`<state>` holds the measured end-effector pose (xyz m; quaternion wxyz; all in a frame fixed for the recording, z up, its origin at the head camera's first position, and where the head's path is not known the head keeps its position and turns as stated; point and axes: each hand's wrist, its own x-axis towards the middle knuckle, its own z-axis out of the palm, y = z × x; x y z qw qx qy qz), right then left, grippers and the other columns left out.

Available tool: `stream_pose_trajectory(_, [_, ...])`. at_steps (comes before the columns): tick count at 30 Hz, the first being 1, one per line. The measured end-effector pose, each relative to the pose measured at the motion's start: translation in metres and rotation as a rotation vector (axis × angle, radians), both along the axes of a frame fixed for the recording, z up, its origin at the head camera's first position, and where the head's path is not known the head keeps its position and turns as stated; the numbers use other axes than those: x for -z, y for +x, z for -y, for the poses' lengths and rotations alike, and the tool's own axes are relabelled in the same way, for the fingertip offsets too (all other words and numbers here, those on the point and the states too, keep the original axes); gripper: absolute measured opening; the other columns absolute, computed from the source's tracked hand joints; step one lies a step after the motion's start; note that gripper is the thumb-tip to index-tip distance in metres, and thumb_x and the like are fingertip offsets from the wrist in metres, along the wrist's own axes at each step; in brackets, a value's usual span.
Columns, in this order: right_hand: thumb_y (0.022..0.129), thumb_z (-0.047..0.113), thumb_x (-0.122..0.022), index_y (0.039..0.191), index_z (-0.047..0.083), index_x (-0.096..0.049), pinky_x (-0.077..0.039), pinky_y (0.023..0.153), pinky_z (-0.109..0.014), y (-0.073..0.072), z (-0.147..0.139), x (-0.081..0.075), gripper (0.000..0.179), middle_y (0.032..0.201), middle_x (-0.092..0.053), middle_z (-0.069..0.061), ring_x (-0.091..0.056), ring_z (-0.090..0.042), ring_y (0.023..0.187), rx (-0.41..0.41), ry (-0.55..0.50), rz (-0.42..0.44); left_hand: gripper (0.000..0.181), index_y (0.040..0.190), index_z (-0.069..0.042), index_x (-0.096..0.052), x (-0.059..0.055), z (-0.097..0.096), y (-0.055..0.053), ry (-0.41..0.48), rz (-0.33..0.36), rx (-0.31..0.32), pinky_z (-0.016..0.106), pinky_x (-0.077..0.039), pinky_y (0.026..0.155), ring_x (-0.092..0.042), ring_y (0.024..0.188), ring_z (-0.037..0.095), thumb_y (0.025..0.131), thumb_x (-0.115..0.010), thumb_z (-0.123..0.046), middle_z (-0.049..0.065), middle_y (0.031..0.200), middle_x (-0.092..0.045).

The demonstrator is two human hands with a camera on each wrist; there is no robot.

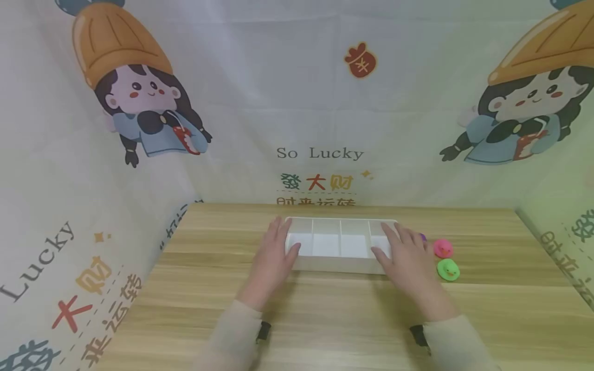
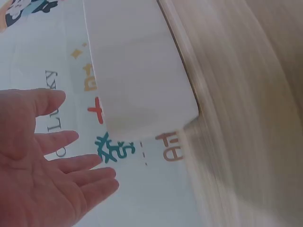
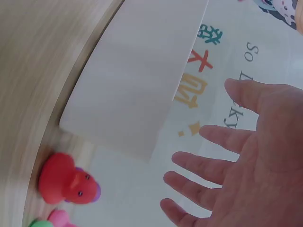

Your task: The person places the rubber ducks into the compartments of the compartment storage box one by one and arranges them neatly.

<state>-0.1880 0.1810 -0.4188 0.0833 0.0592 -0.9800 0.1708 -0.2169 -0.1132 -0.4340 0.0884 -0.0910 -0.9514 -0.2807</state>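
A long white box [image 1: 341, 264] with several compartments stands on the table, its long side toward me. My left hand [image 1: 273, 256] is at its left end, and my right hand [image 1: 410, 257] is at its right end. The fingers of both hands are extended and spread, with nothing held. In the left wrist view, a gap shows between the left hand [image 2: 52, 165] and the box [image 2: 142, 71]. The right hand [image 3: 251, 161] likewise appears apart from the box [image 3: 132, 71] in the right wrist view.
Right of the box are a pink rubber duck [image 1: 443, 248] and a green rubber duck [image 1: 448, 270]. A purple bit [image 1: 423, 237] shows behind my right hand. The right wrist view has a red rubber duck [image 3: 64, 179] near the box end. A printed cloth [image 1: 315, 123] hangs behind the wooden table [image 1: 334, 319].
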Motion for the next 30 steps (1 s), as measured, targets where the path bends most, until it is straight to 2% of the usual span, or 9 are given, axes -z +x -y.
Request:
stream_pose_trajectory(4, [0.105, 0.044, -0.054, 0.157, 0.011, -0.041, -0.028, 0.110, -0.078, -0.001, -0.008, 0.002, 0.063, 0.159, -0.040, -0.027, -0.036, -0.054, 0.142, -0.002, -0.015, -0.022, 0.056, 0.157, -0.008, -0.040, 0.001, 0.015, -0.004, 0.068, -0.014, 0.006, 0.058, -0.046, 0.114, -0.045, 0.145, 0.043, 0.105, -0.059, -0.021, 0.020, 0.166, -0.032])
stream_pose_trajectory(9, [0.106, 0.044, -0.051, 0.155, 0.010, -0.043, -0.028, 0.107, -0.079, -0.001, -0.018, 0.004, 0.061, 0.158, -0.042, -0.028, -0.037, -0.057, 0.141, -0.006, -0.054, -0.034, 0.050, 0.153, -0.006, -0.046, 0.002, 0.033, -0.009, 0.084, -0.020, 0.046, 0.055, -0.041, 0.119, -0.046, 0.145, 0.040, 0.105, -0.057, -0.012, 0.017, 0.161, -0.041])
stream_pose_trajectory(15, [0.108, 0.049, -0.043, 0.151, 0.009, -0.050, -0.029, 0.107, -0.078, 0.000, -0.036, 0.005, 0.059, 0.154, -0.048, -0.027, -0.043, -0.055, 0.138, -0.011, -0.085, -0.082, 0.046, 0.148, -0.004, -0.051, 0.002, 0.045, -0.016, 0.096, -0.023, 0.141, 0.054, -0.038, 0.121, -0.048, 0.144, 0.037, 0.103, -0.060, -0.011, 0.016, 0.154, -0.050])
stream_pose_trajectory(18, [0.110, 0.043, -0.042, 0.146, 0.006, -0.056, -0.033, 0.108, -0.076, -0.001, -0.046, 0.007, 0.054, 0.148, -0.054, -0.027, -0.048, -0.054, 0.135, -0.041, -0.121, -0.135, 0.046, 0.148, -0.005, -0.052, 0.002, 0.047, -0.021, 0.086, -0.011, 0.178, 0.054, -0.039, 0.121, -0.048, 0.143, 0.037, 0.103, -0.060, -0.013, 0.016, 0.153, -0.051])
stream_pose_trajectory(21, [0.109, 0.034, -0.047, 0.139, 0.002, -0.061, -0.038, 0.107, -0.074, -0.003, -0.055, 0.010, 0.046, 0.141, -0.060, -0.028, -0.052, -0.055, 0.130, -0.060, -0.171, -0.183, 0.045, 0.147, -0.004, -0.052, 0.003, 0.050, -0.027, 0.086, 0.000, 0.205, 0.054, -0.039, 0.121, -0.049, 0.143, 0.037, 0.103, -0.061, -0.013, 0.017, 0.152, -0.052])
stream_pose_trajectory(24, [0.108, 0.032, -0.052, 0.136, 0.001, -0.063, -0.041, 0.105, -0.072, -0.004, -0.064, 0.011, 0.044, 0.138, -0.063, -0.028, -0.054, -0.055, 0.128, -0.054, -0.212, -0.174, 0.043, 0.144, -0.002, -0.055, 0.005, 0.052, -0.031, 0.081, 0.006, 0.227, 0.053, -0.039, 0.121, -0.050, 0.142, 0.036, 0.102, -0.061, -0.011, 0.017, 0.150, -0.054])
stream_pose_trajectory(30, [0.106, 0.036, -0.057, 0.138, 0.002, -0.061, -0.042, 0.106, -0.071, -0.002, -0.077, 0.005, 0.047, 0.142, -0.061, -0.027, -0.052, -0.053, 0.132, -0.045, -0.239, -0.059, 0.036, 0.139, -0.003, -0.059, 0.010, 0.056, -0.036, 0.077, 0.040, 0.256, 0.051, -0.042, 0.120, -0.053, 0.140, 0.033, 0.103, -0.061, -0.011, 0.014, 0.147, -0.058])
